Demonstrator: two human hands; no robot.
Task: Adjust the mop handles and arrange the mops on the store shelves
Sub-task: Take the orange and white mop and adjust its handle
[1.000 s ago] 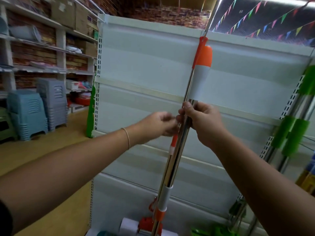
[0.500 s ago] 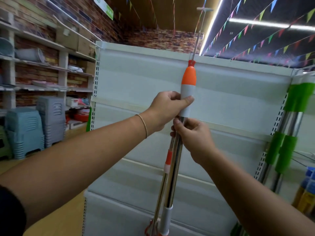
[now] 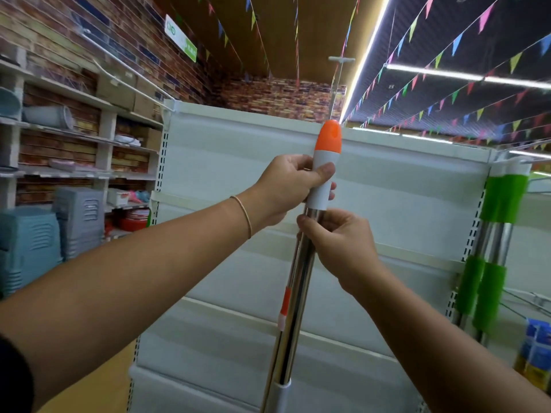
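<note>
A mop handle of shiny steel stands upright in front of me, topped by a white grip with an orange tip. My left hand grips the white part of that grip. Just below it, my right hand holds the steel tube. A thinner rod with an orange-and-white sleeve runs alongside the tube. The mop's head is below the frame's edge. Behind stands a white store shelf unit with bare back panels.
Two mops with green grips lean at the shelf's right end. Bottles stand at the lower right. To the left are stacked grey-blue plastic stools and wall shelves with goods. Pennant strings hang overhead.
My left hand rose from the steel tube to the white grip and closed round it. The right hand stayed on the tube below. The view tilted upward.
</note>
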